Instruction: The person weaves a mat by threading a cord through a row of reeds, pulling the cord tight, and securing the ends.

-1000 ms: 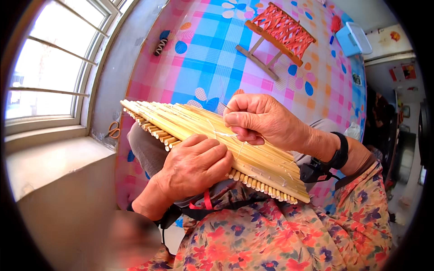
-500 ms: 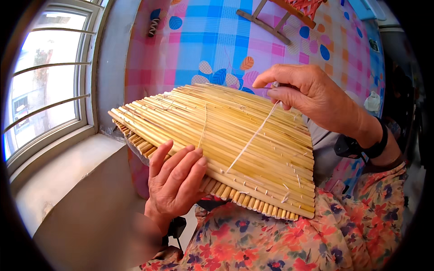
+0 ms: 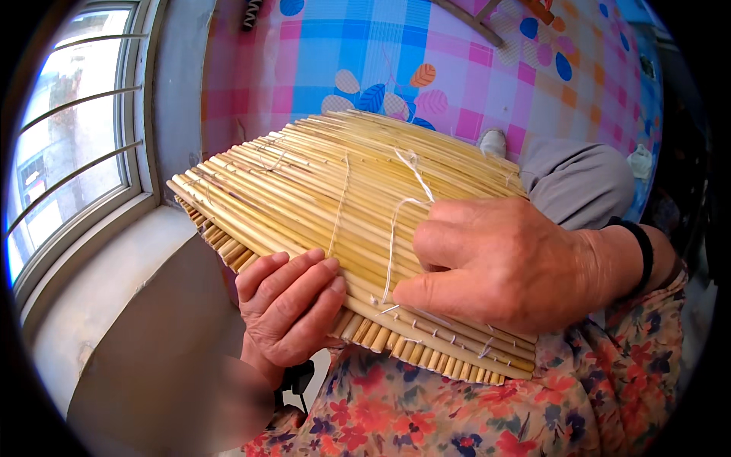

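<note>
At left is a barred window (image 3: 80,114). Next, the left hand (image 3: 293,308) holds the near edge of the stick mat (image 3: 297,202) across the person's legs (image 3: 575,175). White string (image 3: 392,240) loops on top. The right hand (image 3: 502,263) is curled there; I can't tell what it pinches.

My left grip (image 3: 293,308) rests near and to the left, its fingers (image 3: 298,311) side by side and slightly bent, tips pointing far and right, thumb hidden. My right grip (image 3: 499,266) is knuckles up, fingers curled under, thumb (image 3: 430,294) stretched leftward. My right forearm (image 3: 656,255) comes from the right, wrist (image 3: 605,255) nearly straight.
</note>
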The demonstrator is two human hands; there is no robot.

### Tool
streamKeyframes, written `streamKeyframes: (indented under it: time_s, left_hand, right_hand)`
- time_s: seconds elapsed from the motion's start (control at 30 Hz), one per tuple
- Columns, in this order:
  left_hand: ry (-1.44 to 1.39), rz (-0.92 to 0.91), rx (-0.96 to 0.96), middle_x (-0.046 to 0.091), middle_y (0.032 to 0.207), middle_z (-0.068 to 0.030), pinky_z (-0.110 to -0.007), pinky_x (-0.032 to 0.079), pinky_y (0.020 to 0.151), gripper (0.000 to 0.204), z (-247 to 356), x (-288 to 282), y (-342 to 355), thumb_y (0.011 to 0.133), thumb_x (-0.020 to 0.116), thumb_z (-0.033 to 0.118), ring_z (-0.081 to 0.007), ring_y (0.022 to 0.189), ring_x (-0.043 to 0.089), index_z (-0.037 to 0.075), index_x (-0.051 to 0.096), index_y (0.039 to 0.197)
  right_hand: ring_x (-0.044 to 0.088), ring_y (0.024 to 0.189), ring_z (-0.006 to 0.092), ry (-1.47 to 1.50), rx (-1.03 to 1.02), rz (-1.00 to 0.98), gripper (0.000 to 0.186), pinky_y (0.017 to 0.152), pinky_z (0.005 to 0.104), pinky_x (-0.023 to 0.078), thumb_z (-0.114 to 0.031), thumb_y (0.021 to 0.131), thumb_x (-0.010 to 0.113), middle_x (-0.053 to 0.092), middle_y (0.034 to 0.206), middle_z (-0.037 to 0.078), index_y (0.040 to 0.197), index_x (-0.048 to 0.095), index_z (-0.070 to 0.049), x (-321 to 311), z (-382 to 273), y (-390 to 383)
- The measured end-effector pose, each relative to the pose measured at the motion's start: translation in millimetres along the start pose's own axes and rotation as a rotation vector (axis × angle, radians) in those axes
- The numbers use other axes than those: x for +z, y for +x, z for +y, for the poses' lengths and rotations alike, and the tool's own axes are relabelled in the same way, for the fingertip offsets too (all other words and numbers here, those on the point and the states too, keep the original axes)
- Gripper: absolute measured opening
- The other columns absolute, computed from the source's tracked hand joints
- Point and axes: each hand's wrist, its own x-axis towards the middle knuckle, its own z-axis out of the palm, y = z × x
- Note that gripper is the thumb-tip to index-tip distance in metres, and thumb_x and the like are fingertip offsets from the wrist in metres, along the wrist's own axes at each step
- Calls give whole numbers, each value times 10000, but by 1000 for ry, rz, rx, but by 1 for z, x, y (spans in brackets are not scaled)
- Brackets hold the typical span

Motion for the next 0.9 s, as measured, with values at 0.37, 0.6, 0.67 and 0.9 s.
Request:
streamKeyframes:
  time_s: [0.37,0.6,0.67,0.9]
  left_hand:
    - [19,18,67,695,1010,-96,-380,448,903,318,-3,6,-5,931,568,358,-241,975,668,59,667,981]
    - [20,40,80,693,994,-95,-374,453,887,297,-2,9,-4,909,593,342,-238,962,669,59,663,965]
    - [27,47,87,693,990,-96,-371,453,885,278,-3,10,-5,901,600,324,-235,959,669,60,662,964]
    - [28,56,92,695,985,-93,-366,450,886,247,-6,11,-8,888,613,293,-228,948,671,63,661,965]
  right_hand:
    - [621,737,310,269,184,-141,61,602,400,504,-121,822,588,552,773,117,857,594,-72,8,-3,-2]
    - [623,755,325,337,232,-171,81,636,417,500,-137,867,587,582,790,115,913,644,-103,5,-1,0]
    - [624,759,327,346,241,-189,89,639,421,499,-146,879,582,587,789,111,921,654,-116,4,0,3]
    - [628,771,329,342,240,-221,125,641,423,498,-161,888,575,593,792,104,957,678,-142,2,3,7]
